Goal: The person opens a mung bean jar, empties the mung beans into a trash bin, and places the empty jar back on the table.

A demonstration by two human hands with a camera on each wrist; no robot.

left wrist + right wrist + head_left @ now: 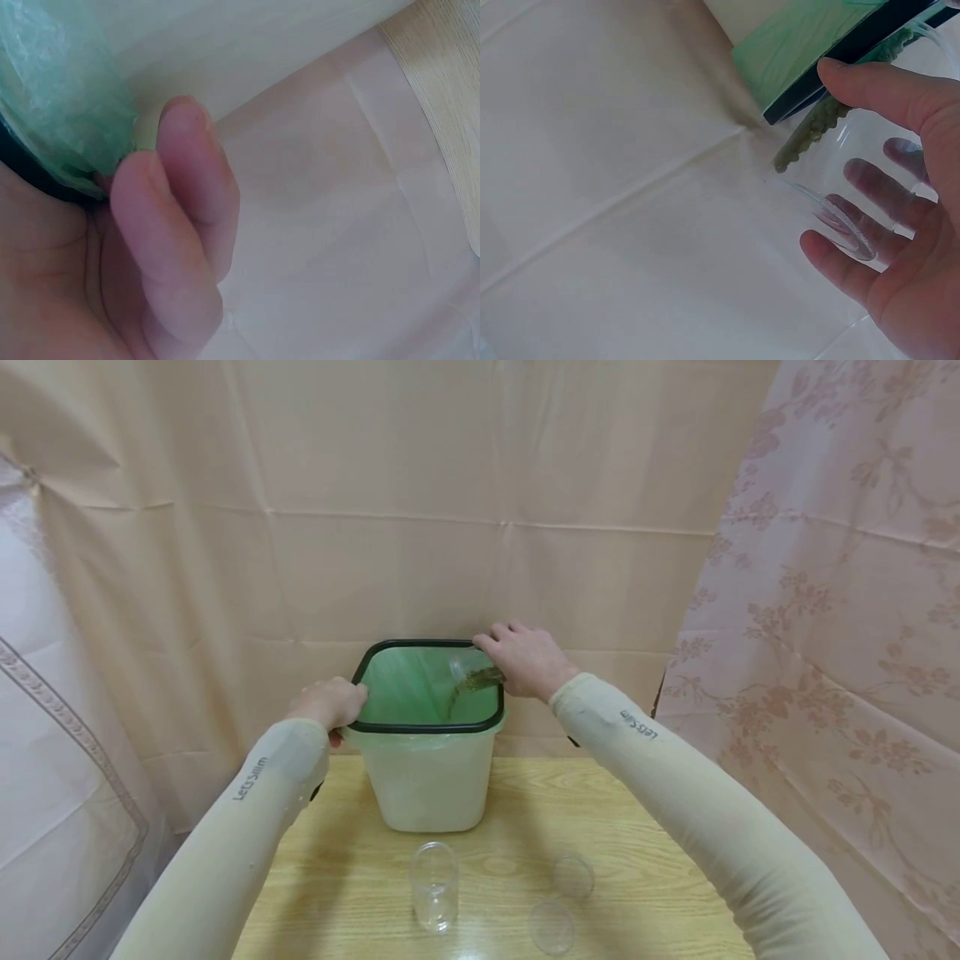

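A white bin with a green plastic bag liner and a black rim stands on the table. My left hand grips the rim's left side, two of its fingers curled below the rim in the left wrist view. With my right hand I hold a clear plastic jar on its side over the bin's right rim, its mouth pointing into the bin. Small greenish-brown pieces lie along the jar's lower wall, and some fall into the liner.
Nearer me on the wooden table stands another clear jar, open at the top. To its right lie two clear round lids. A beige curtain hangs behind the bin, and a floral curtain hangs at the right.
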